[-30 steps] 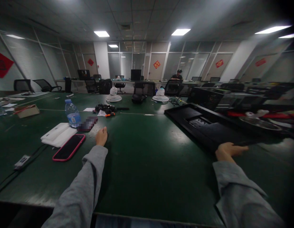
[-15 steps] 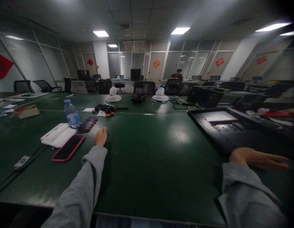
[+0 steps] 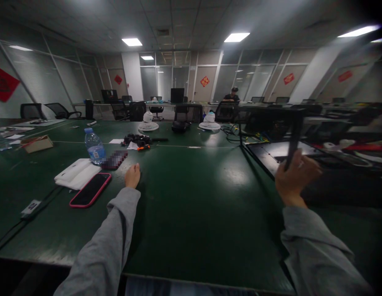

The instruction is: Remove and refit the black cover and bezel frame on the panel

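Observation:
My left hand (image 3: 133, 176) rests closed on the green table (image 3: 191, 205), with nothing visible in it. Just left of it lie a phone with a pink rim (image 3: 90, 190), a white cloth-like item (image 3: 76, 173) and a blurred dark object (image 3: 114, 159). At the right, my right hand (image 3: 295, 174) grips the near edge of a dark frame (image 3: 295, 135), which stands raised and tilted. Below and behind it is a flat black panel (image 3: 266, 154) with a bright surface, partly hidden by the hand and frame.
A water bottle (image 3: 94, 146) stands behind the white item. Black gear (image 3: 137, 140), two white fans (image 3: 148, 126) and a black pouch (image 3: 180, 126) lie farther back. Cables (image 3: 232, 133) run at the right rear. A person (image 3: 231, 96) sits in the distance.
My right hand has turned upward and moved left and away from me, now gripping the dark frame, whose edge has risen off the panel. My left hand stays put.

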A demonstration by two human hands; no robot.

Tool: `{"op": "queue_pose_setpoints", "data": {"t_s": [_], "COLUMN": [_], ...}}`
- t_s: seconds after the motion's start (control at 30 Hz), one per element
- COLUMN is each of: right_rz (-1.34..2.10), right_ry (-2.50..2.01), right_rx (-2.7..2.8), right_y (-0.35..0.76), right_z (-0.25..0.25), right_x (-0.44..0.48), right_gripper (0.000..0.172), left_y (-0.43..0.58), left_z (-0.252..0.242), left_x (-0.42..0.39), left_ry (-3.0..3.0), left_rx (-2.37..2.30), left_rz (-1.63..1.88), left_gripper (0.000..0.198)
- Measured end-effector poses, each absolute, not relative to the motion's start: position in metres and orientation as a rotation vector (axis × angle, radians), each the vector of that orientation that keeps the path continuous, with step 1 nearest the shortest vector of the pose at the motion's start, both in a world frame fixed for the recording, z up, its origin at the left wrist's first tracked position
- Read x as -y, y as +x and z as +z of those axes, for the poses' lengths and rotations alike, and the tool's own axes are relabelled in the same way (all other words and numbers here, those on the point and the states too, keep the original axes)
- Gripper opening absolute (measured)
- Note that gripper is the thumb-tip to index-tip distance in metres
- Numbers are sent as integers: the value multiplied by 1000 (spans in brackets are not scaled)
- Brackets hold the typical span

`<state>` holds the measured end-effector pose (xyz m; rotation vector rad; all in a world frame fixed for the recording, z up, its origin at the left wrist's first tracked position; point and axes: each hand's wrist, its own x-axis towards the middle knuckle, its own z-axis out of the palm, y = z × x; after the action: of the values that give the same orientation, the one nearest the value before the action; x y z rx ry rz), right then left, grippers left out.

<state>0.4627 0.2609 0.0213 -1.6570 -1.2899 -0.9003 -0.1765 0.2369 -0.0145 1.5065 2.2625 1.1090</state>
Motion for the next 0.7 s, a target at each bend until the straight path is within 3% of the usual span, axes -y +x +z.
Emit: {"op": "queue_pose_setpoints", "data": {"t_s": [0.13,0.3,0.43,0.57,0.7], "right_rz": [-873,-472,-160,8,63], "right_ry": [-1496,-1377,-1391,-1506,-1602], "right_rx": [1483,1430,1415,1466,1506], "right_y": [416,366,363,375,384], "right_z": [25,35,30,14,-7], "right_x": [-263,-251,-253,-263,-279], "right_gripper": [68,73,71,69,65], "left_y": [-176,-175,-168,-160,-159], "left_z": [-15,-18,-21,-20,-15], "left_x": [-236,-238,-241,-238,-232], "left_ry": [1487,1511,1640,1641,1678], "left_rx": [-2242,-2102,-1900,-1796,-1947], "left_rz": [1188,1381,1578,1537,1328], "left_gripper": [39,40,61,74,52]}}
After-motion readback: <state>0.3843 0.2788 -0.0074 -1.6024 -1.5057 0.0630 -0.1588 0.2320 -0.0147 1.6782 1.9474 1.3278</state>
